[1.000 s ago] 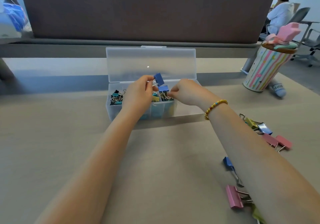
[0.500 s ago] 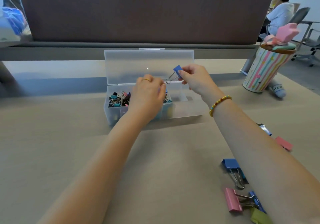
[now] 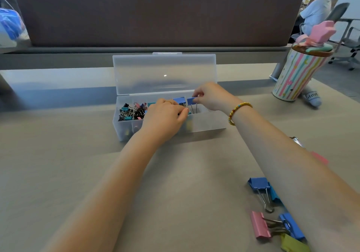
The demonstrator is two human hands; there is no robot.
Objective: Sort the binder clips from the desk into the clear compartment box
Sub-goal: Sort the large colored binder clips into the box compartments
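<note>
While the right hand is pinching a blue binder clip by its painted body, thumb and forefinger closed narrowly on it, the clip's wire handles are pointing down into a compartment right of the middle of the clear compartment box. That clip is probably handling as a light, stiff, springy piece of steel: the smooth painted body looks a little slippery, so gripping across its flat sides, as the hand is doing, seems the surer hold, since the wire loops swing freely. The left hand is reaching over the box's front wall with fingers curled, and its fingertips are touching or nipping something just beside a 2nd blue clip; what exactly they are holding I cannot tell. At the box's left end small clips are lying heaped. On the desk, near the right forearm, more clips are waiting unsorted: 1 blue clip, 1 pink clip, another blue one and a yellow-green clip, the last 3 touching.
</note>
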